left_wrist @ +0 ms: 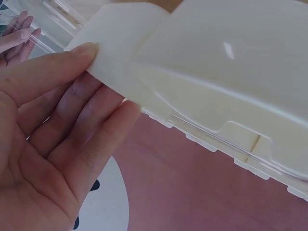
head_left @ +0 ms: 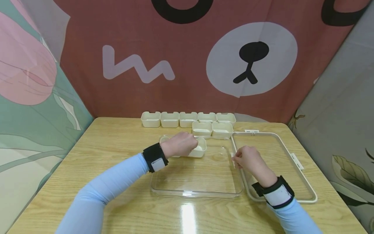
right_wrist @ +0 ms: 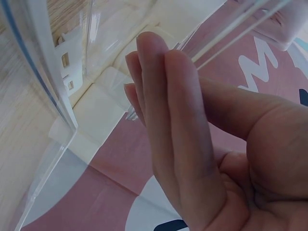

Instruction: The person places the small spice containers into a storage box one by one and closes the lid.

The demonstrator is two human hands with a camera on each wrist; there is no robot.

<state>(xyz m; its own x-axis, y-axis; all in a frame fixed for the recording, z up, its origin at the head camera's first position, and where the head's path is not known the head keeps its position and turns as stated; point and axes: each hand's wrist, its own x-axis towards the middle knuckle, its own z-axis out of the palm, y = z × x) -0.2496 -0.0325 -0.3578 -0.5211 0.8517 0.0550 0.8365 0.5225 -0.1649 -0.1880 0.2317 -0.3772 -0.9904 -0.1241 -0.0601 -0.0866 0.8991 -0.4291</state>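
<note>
My left hand (head_left: 181, 144) pinches a small cream bin (head_left: 199, 149) inside the clear rectangular box (head_left: 193, 194), near its back edge. In the left wrist view, thumb and fingers hold the wall of this cream bin (left_wrist: 122, 43). Another cream bin (head_left: 165, 138) sits at the box's back left corner, partly hidden behind that hand. At the box's right rim, my right hand (head_left: 249, 160) grips the edge between thumb and fingers. In the right wrist view the fingers (right_wrist: 168, 96) are fairly straight and hide the thumb tip.
Behind the box, several cream bins (head_left: 169, 120) stand in a row along the cloth backdrop (head_left: 131, 94), with two more bins (head_left: 202, 129) in front. A clear lid (head_left: 281, 199) with a white frame and side clips lies at the right. Everything stands on a wooden table (head_left: 96, 149).
</note>
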